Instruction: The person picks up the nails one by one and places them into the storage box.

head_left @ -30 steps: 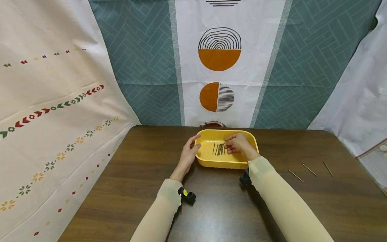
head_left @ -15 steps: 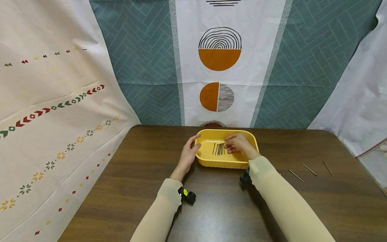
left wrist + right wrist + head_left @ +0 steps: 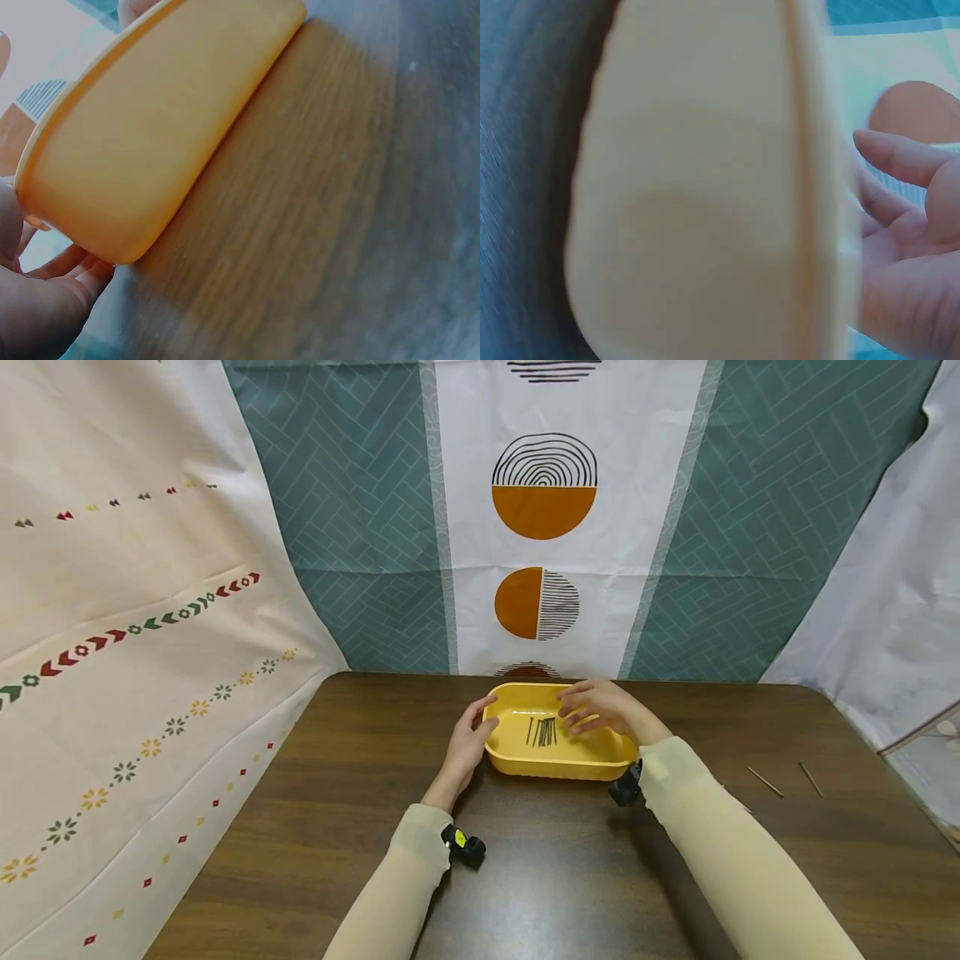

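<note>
From the head camera we see a yellow tray (image 3: 517, 762) standing on the dark wooden tabletop (image 3: 360, 793), with a small bunch of thin metal nails (image 3: 543, 732) lying side by side on its floor. Our left hand (image 3: 467, 745) rests against the tray's left end, fingers relaxed along the rim. Our right hand (image 3: 603, 710) hovers over the tray's right part with fingers loosely spread, holding nothing we can make out. Two more nails (image 3: 765, 782) lie on the tabletop well to the right, so we judge the gathering mostly done, with those left outside.

The left wrist view shows the tray's outer wall (image 3: 150, 142) close up and our fingertips (image 3: 71, 274) at its corner.

The right wrist view is blurred: tray wall (image 3: 705, 195), and our open fingers (image 3: 900, 157) just past the rim.
</note>
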Demonstrator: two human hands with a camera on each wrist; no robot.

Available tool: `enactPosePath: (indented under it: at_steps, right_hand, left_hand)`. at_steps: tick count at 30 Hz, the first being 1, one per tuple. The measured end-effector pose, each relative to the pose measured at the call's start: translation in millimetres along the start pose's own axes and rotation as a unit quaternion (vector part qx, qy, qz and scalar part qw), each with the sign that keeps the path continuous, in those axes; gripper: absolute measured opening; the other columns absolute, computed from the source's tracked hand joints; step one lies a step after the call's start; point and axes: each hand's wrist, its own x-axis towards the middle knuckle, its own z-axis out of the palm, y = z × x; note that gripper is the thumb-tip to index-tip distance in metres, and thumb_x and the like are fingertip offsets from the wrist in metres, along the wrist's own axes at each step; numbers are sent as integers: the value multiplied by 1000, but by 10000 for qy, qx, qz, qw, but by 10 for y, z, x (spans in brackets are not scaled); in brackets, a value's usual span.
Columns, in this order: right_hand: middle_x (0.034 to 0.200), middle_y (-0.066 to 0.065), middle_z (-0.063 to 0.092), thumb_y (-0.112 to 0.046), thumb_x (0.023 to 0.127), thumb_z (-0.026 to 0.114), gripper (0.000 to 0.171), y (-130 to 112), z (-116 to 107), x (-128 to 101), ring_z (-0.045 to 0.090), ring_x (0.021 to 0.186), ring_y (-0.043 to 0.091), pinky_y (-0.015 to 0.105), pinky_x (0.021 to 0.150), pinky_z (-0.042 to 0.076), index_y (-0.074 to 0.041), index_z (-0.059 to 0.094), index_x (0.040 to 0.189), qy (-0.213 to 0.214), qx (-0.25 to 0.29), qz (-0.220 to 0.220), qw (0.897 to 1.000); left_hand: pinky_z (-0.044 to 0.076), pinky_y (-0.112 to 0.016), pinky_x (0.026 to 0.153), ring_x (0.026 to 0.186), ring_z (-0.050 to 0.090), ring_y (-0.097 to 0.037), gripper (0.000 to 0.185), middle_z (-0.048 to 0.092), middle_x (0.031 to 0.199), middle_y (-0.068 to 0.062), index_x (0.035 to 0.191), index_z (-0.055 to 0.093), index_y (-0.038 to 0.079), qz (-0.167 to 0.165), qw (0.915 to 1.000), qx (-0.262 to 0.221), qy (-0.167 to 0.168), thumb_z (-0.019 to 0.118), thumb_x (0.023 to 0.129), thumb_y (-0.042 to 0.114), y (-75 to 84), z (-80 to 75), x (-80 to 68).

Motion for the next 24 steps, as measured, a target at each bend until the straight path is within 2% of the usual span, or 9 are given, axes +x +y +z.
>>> enactPosePath:
  at_steps: [3,7,17,24]
  right_hand:
    - [135,32,59,-18,109,55,47,-49,-82,-62,65,114,43,49,97,57,9,49,147,-40,-133,-45,9999]
    - [135,32,60,-19,109,54,49,-84,-197,-125,66,115,42,46,94,59,8,46,149,-83,-148,-30,9999]
    - [124,24,68,-20,110,54,51,-48,-531,-349,72,101,27,43,90,60,10,43,150,-60,-22,-185,9998]
    - [114,14,73,-19,111,52,53,-44,-758,-506,74,96,22,42,90,60,12,39,151,57,224,-377,9990]
  left_hand:
    - [41,-49,115,141,45,-31,43,44,160,-9,148,57,15,2,10000,20,5,57,106,10,-5,-2,-1]
    - [41,-49,116,141,45,-30,42,44,160,-8,148,57,15,-21,10000,-2,4,57,106,11,-16,-3,2]
    - [40,-51,116,142,45,-32,43,44,160,-10,149,56,13,-14,9999,-126,-25,58,106,11,-33,8,6]
    - [38,-54,117,144,42,-37,44,41,161,-16,150,53,5,-113,9999,-55,54,55,106,4,-12,16,25]
